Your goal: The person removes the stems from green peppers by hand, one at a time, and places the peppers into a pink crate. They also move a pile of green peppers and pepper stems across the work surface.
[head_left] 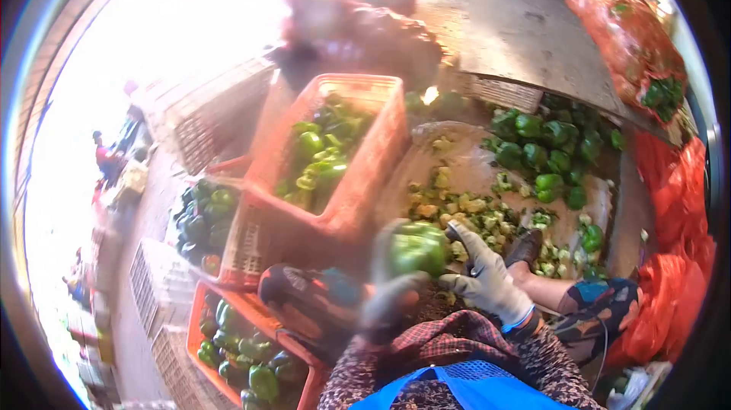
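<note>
A green bell pepper is in front of my lap, gripped by my left hand, which wears a pale glove and is smeared by motion. My right hand, gloved in pale grey, is just right of the pepper. Its thumb and index finger are spread apart and face the pepper. Something dark shows along the index fingertip; I cannot make out what it is. Beyond my hands lie many yellowish-green pepper cores on a sheet on the ground.
An orange crate of green peppers stands ahead. Another orange crate with peppers is at lower left. Whole peppers are heaped at right, below a grey board. A red mesh sack and red plastic bags line the right side.
</note>
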{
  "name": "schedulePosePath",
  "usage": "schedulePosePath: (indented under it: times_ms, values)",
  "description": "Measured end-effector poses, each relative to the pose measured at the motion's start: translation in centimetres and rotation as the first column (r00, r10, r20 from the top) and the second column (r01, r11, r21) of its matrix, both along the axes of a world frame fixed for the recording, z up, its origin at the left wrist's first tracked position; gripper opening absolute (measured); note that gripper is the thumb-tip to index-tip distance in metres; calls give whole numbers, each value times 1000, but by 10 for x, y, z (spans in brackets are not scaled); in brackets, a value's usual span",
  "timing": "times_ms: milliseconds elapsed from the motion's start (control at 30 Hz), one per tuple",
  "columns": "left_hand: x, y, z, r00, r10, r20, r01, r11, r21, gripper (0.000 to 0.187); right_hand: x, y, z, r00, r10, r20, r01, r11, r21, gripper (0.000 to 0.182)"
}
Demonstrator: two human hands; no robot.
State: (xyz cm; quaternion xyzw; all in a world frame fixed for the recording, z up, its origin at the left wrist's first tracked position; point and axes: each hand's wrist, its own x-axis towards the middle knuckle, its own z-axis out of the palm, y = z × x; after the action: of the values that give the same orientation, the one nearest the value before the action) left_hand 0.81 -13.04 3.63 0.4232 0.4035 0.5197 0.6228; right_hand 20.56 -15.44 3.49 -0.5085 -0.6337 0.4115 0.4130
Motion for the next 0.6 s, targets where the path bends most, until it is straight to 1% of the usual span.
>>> schedulePosePath:
  times_ms: [33, 67, 100, 133, 200, 233, 267, 300, 333, 400, 467, 500, 533, 567, 600]
  values:
    - [6, -11, 5, 993, -108, -38, 106, 992, -63, 100, 0, 11, -15, 962, 160, -220, -158, 987, 26, 93]
    - [6, -12, -15, 972, -187, 144, 193, 981, -27, 102, 1, 14, -22, 942, 132, -307, -177, 977, -123, 97]
    - [5, -12, -26, 945, -247, 215, 259, 965, -28, 101, 8, 16, -23, 973, 163, -165, -184, 975, -127, 96]
    - [6, -16, -19, 945, -266, 188, 278, 960, -40, 97, 14, 13, -25, 983, 181, -18, -181, 974, -133, 95]
    - [9, -26, -39, 942, -251, 224, 284, 950, -133, 93, 13, 2, -45, 983, 171, -64, -181, 961, -211, 91]
    - [8, -28, -47, 929, -287, 232, 315, 944, -93, 91, 11, -4, -39, 977, 170, -124, -194, 957, -215, 80]
    - [6, -29, -55, 914, -330, 236, 350, 935, -51, 88, 14, -10, -45, 975, 173, -140, -201, 954, -223, 76]
    - [4, -28, -60, 906, -369, 205, 381, 924, -21, 86, 15, -14, -44, 973, 183, -143, -213, 946, -243, 75]
    - [3, -29, -64, 875, -409, 261, 432, 901, -35, 86, 17, -18, -40, 970, 193, -145, -226, 937, -266, 74]
    - [2, -28, -67, 853, -460, 245, 490, 869, -74, 86, 24, -20, -35, 964, 229, -134, -259, 921, -291, 74]
    - [6, -27, -74, 842, -462, 279, 502, 860, -92, 86, 28, -16, -28, 955, 272, -118, -296, 908, -298, 74]
    - [6, -27, -70, 850, -472, 236, 506, 856, -110, 84, 29, -15, -24, 953, 285, -101, -302, 892, -337, 74]
    - [4, -27, -73, 859, -457, 231, 488, 866, -103, 84, 30, -15, -24, 950, 300, -85, -309, 874, -376, 75]
    - [1, -27, -80, 806, -450, 384, 524, 845, -110, 83, 35, -14, -43, 901, 266, -344, -397, 826, -400, 84]
    - [-2, -26, -77, 733, -432, 526, 560, 822, -105, 82, 34, -10, -40, 894, 288, -344, -415, 822, -391, 84]
